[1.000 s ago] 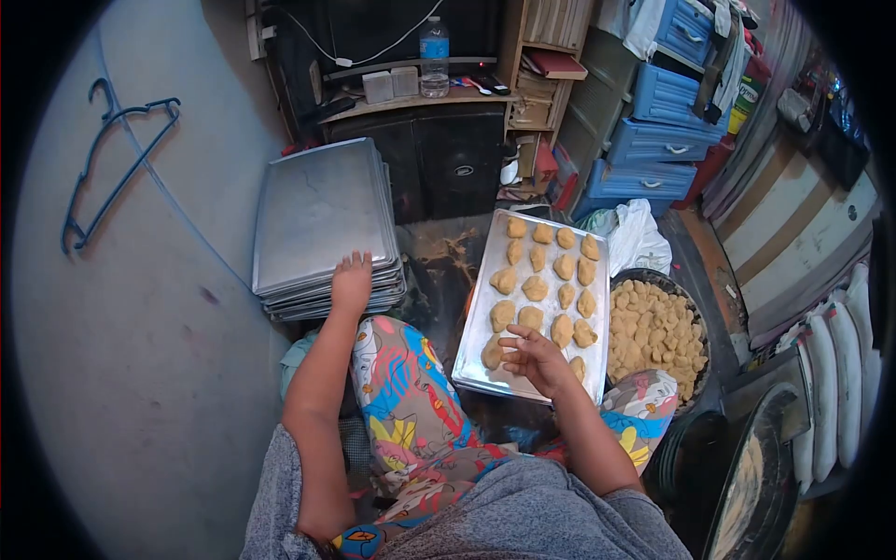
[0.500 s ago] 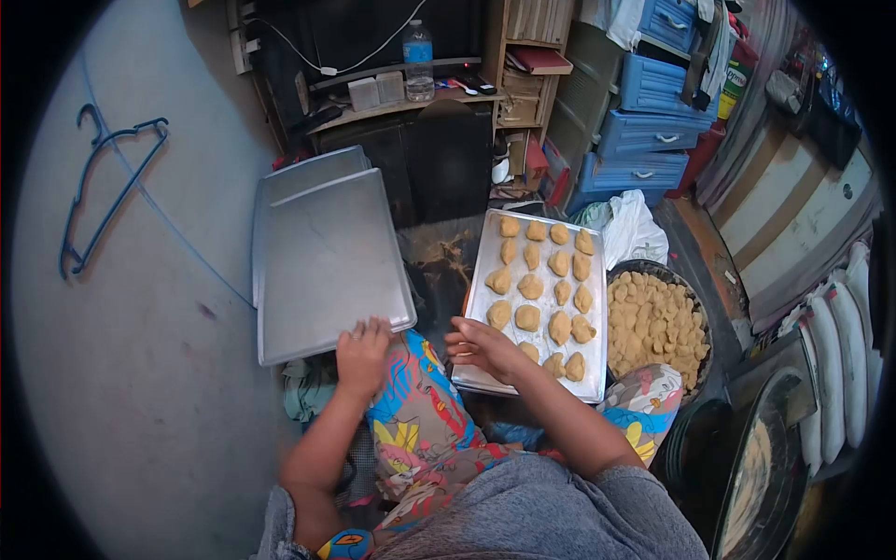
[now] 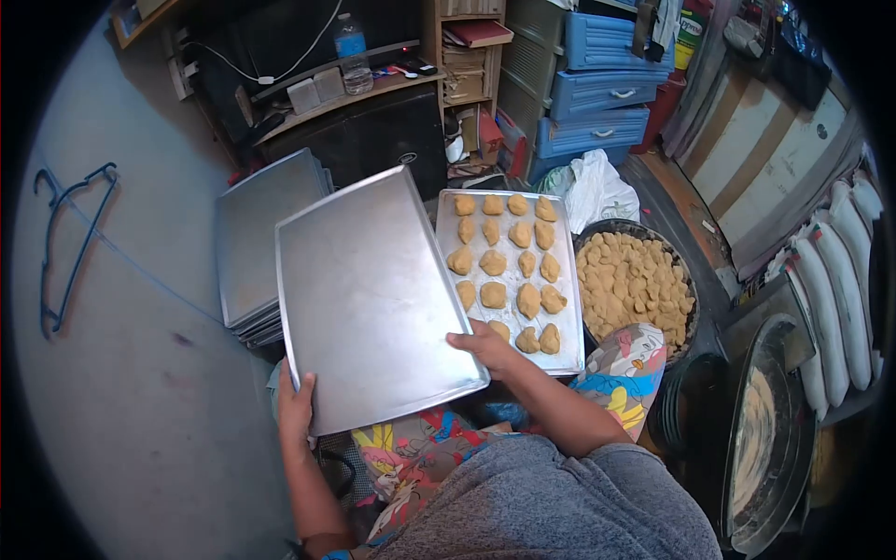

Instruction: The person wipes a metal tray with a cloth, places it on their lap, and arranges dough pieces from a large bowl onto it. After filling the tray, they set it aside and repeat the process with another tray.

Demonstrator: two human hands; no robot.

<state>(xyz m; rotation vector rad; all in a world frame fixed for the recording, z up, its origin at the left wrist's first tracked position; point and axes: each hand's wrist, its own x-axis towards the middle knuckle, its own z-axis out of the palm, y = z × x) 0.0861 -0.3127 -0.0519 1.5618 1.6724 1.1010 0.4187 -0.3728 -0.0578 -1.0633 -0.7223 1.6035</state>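
Observation:
A bare metal tray point(image 3: 373, 299) is held tilted above my lap, partly over the left edge of another tray. My left hand point(image 3: 297, 406) grips its lower left edge, and my right hand point(image 3: 483, 345) grips its right edge, thumb on top. To the right lies a tray point(image 3: 567, 317) with rows of tan dough pieces point(image 3: 493, 295). Some of its left side is hidden by the held tray. A stack of metal trays point(image 3: 261, 233) stands at the left, beside the wall.
A round black basin point(image 3: 691, 280) heaped with dough pieces point(image 3: 630, 285) sits right of the dough tray. A large pan point(image 3: 779, 448) with pale residue leans at the lower right. Blue drawers point(image 3: 597, 93), a white plastic bag point(image 3: 600, 191) and a shelf with a bottle point(image 3: 353, 56) stand behind.
The top tray has come off the left stack and moved right, now in both hands. My left hand has shifted left along its edge; my right hand has closed on its right side.

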